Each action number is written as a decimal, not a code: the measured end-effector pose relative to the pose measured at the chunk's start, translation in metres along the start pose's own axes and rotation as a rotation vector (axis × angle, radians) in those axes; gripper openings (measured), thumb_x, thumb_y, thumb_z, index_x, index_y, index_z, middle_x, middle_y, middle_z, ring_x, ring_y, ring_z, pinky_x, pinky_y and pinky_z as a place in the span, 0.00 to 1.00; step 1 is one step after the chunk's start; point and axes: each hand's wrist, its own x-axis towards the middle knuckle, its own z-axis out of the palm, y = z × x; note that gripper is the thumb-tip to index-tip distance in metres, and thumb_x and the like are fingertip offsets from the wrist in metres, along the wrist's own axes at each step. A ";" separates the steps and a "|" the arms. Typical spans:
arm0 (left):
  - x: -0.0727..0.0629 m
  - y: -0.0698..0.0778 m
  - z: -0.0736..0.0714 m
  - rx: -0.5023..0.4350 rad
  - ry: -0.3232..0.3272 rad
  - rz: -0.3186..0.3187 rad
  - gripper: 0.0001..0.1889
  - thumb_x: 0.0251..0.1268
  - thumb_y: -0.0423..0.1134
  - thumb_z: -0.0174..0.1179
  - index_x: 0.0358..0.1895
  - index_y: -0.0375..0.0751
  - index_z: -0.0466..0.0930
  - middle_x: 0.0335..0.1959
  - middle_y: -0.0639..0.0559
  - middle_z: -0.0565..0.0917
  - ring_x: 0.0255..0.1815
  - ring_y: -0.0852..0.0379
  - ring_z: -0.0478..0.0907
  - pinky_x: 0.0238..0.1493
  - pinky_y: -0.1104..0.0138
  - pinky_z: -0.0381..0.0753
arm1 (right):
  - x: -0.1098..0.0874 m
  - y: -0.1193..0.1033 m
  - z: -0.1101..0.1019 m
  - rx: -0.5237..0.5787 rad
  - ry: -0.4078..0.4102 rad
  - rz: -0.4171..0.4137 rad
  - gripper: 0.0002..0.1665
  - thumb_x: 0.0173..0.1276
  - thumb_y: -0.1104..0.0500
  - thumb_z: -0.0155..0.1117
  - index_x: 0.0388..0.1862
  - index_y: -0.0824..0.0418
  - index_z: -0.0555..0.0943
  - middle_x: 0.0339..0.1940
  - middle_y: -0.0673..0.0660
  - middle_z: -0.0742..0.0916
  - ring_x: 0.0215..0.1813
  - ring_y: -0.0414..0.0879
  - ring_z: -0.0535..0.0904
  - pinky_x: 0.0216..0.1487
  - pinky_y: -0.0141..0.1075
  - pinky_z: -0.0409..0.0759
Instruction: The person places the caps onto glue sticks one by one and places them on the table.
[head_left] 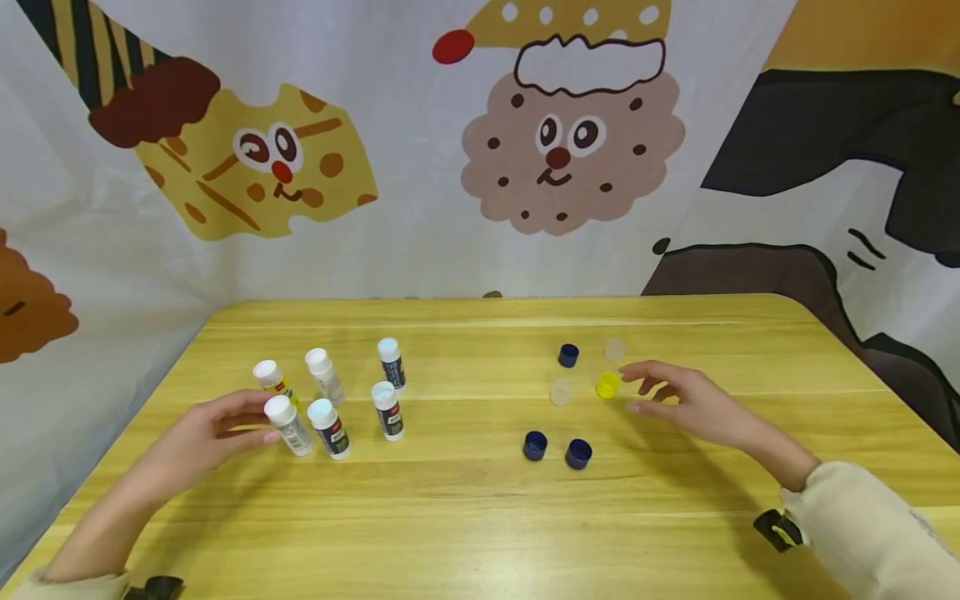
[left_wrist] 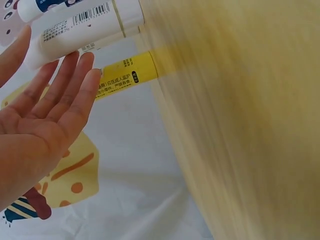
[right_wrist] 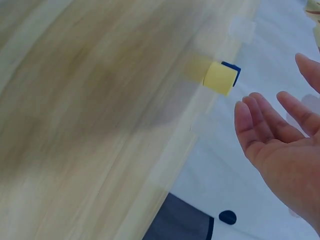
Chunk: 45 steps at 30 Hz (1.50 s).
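Note:
My left hand [head_left: 198, 437] is at a white glue stick [head_left: 292, 429] standing capless on the table, its thumb and fingers spread to either side. In the left wrist view its fingers [left_wrist: 62, 92] are nearly straight and the thumb stands apart from the white tube; whether a fingertip touches it I cannot tell. Just behind stands a yellow glue stick [left_wrist: 130, 75], partly covered by the fingers. My right hand [head_left: 690, 404] hovers beside a yellow cap [head_left: 608, 385], its fingers loosely bent and holding nothing. In the right wrist view a gap separates the fingertips from the yellow cap [right_wrist: 220, 78].
Three dark-labelled glue sticks [head_left: 387, 412] and another white one [head_left: 325, 375] stand near the left hand. Around the yellow cap lie three dark blue caps [head_left: 578, 454] and two clear caps [head_left: 561, 392]. A cartoon-printed cloth [head_left: 420, 233] hangs behind the wooden table [head_left: 465, 517].

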 end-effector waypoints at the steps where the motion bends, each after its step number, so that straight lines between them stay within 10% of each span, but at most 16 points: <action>1: 0.001 0.000 0.000 -0.002 -0.006 -0.002 0.24 0.60 0.38 0.60 0.58 0.31 0.69 0.53 0.37 0.75 0.43 0.76 0.72 0.39 0.71 0.77 | 0.002 0.000 0.001 0.004 -0.004 -0.002 0.23 0.62 0.60 0.63 0.55 0.67 0.73 0.48 0.61 0.80 0.42 0.50 0.75 0.42 0.38 0.76; 23: 0.004 0.000 0.002 0.012 -0.031 -0.088 0.27 0.62 0.43 0.58 0.60 0.29 0.67 0.53 0.36 0.75 0.51 0.42 0.74 0.41 0.63 0.77 | 0.046 -0.008 0.023 0.104 -0.088 -0.037 0.24 0.61 0.62 0.64 0.55 0.69 0.73 0.48 0.62 0.80 0.42 0.49 0.77 0.43 0.41 0.77; 45: 0.007 -0.003 0.003 0.013 -0.035 -0.046 0.26 0.62 0.42 0.58 0.58 0.28 0.67 0.52 0.36 0.75 0.51 0.40 0.73 0.42 0.62 0.77 | 0.062 -0.006 0.041 0.127 -0.134 -0.020 0.24 0.60 0.65 0.64 0.54 0.72 0.72 0.48 0.66 0.79 0.36 0.47 0.78 0.38 0.36 0.78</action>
